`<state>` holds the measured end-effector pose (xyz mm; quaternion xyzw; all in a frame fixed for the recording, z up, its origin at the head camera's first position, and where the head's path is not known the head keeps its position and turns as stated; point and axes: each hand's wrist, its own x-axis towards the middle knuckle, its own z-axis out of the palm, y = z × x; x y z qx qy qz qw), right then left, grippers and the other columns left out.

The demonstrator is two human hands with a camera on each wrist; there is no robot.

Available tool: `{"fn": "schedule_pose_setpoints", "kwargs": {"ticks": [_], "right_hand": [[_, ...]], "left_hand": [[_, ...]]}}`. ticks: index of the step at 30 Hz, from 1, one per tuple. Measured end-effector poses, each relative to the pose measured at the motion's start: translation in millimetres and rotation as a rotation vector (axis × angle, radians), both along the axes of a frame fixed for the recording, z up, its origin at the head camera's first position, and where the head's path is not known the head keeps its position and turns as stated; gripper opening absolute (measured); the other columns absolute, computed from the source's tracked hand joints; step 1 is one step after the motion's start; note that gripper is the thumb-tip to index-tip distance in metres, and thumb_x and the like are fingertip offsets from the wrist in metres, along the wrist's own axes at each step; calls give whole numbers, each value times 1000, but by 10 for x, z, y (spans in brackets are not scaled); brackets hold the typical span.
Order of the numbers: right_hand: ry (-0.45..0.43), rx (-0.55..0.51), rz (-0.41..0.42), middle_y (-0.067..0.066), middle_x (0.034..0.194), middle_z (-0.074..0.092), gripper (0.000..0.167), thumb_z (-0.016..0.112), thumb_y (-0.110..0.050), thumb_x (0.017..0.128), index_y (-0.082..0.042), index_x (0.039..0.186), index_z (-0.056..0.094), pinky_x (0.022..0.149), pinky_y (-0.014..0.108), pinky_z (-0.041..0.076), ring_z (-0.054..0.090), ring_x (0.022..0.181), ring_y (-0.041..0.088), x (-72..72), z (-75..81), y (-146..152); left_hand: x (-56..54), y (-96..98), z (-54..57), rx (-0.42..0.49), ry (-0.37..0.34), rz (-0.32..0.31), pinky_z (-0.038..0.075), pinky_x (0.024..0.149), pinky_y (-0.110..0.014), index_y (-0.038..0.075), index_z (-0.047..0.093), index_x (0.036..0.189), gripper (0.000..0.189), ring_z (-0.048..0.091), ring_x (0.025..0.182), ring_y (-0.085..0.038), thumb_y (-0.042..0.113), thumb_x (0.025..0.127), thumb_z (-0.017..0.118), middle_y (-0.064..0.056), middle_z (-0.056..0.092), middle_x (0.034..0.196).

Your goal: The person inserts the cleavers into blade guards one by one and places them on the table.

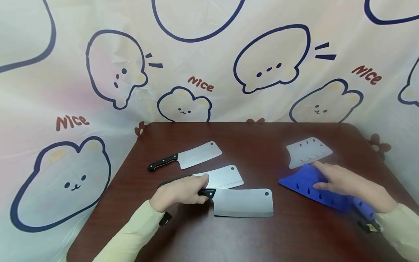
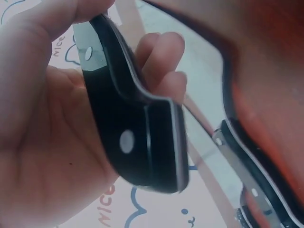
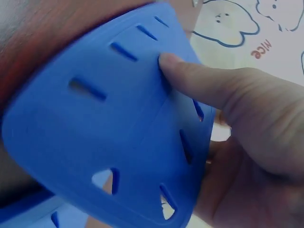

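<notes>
My left hand (image 1: 183,190) grips the black riveted handle (image 2: 133,114) of a cleaver (image 1: 243,203), whose wide blade points right near the table's front. Right behind it lies a second cleaver (image 1: 226,177), its handle partly covered by that hand. A third cleaver (image 1: 199,155) rests farther back, handle to the left. On the right side, my right hand (image 1: 347,180) pinches a curved blue plastic piece (image 3: 128,118) with teardrop slots, thumb on its face and fingers behind. Another blue slotted piece (image 1: 363,208) is partly hidden under the right forearm.
A white slotted plastic piece (image 1: 309,151) lies at the back right, just beyond the blue one. Everything is on a dark brown table (image 1: 209,240). A cartoon-printed cloth (image 1: 222,62) hangs behind and beside the table.
</notes>
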<state>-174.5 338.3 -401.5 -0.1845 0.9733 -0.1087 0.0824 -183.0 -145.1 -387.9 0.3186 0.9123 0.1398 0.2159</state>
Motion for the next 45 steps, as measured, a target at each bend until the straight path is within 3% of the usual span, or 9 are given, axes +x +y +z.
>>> {"fn": "schedule_pose_setpoints", "kwargs": {"ticks": [10, 15, 22, 28, 31, 34, 36, 39, 45], "right_hand": [[220, -38, 161, 12, 117, 70, 55, 75, -15, 85, -9, 135, 53, 82, 46, 57, 71, 97, 26, 16, 150, 92], [202, -79, 89, 13, 121, 68, 50, 70, -22, 91, -9, 136, 54, 82, 44, 57, 70, 101, 26, 15, 345, 52], [171, -176, -84, 20, 140, 55, 60, 64, -41, 93, -14, 143, 47, 88, 59, 52, 58, 120, 42, 33, 674, -62], [111, -246, -148, 20, 142, 49, 57, 60, -36, 96, -20, 146, 39, 86, 63, 51, 55, 119, 46, 71, 812, -109], [116, -271, -146, 18, 141, 52, 55, 61, -35, 96, -22, 146, 40, 83, 60, 54, 57, 117, 43, 81, 861, -149], [141, -299, -154, 16, 136, 57, 53, 61, -42, 95, -23, 142, 45, 82, 58, 55, 60, 114, 40, 77, 901, -192], [153, -321, -179, 15, 133, 59, 52, 63, -45, 93, -23, 138, 49, 81, 56, 55, 61, 112, 38, 73, 928, -212], [193, -334, -203, 12, 127, 64, 47, 65, -45, 91, -23, 132, 56, 78, 43, 57, 62, 109, 34, 64, 967, -230], [236, -360, -241, 13, 131, 63, 43, 65, -43, 92, -26, 132, 61, 79, 33, 52, 57, 115, 32, 69, 1039, -236]], "left_hand": [[-53, -3, 185, 46, 11, 8, 38, 54, -22, 19, 44, 99, 23, 45, 58, -6, 24, 93, 66, 6, 52, 70], [-94, -3, 341, 105, 36, 34, 39, 55, -24, 19, 46, 103, 21, 45, 57, -7, 23, 95, 65, 5, 53, 69], [-147, -39, 572, 207, 89, 83, 44, 55, -26, 18, 50, 112, 24, 51, 60, -9, 23, 94, 65, 3, 61, 83], [-157, -139, 739, 283, 119, 166, 51, 64, -31, 25, 52, 119, 29, 60, 71, -14, 28, 93, 66, 4, 67, 92], [-165, -185, 797, 338, 133, 194, 54, 70, -32, 26, 54, 119, 29, 64, 81, -16, 28, 93, 66, 3, 68, 100], [-179, -216, 851, 380, 163, 172, 55, 73, -32, 24, 55, 121, 30, 64, 82, -15, 25, 94, 66, 1, 68, 105], [-191, -233, 883, 412, 167, 156, 54, 70, -33, 21, 55, 121, 29, 63, 73, -16, 24, 94, 66, -1, 67, 101], [-204, -258, 921, 463, 161, 150, 54, 65, -33, 20, 56, 120, 27, 61, 67, -16, 25, 95, 64, -2, 65, 93], [-220, -305, 926, 552, 140, 157, 53, 59, -33, 19, 58, 115, 19, 59, 65, -19, 26, 97, 61, -2, 63, 84]]}}
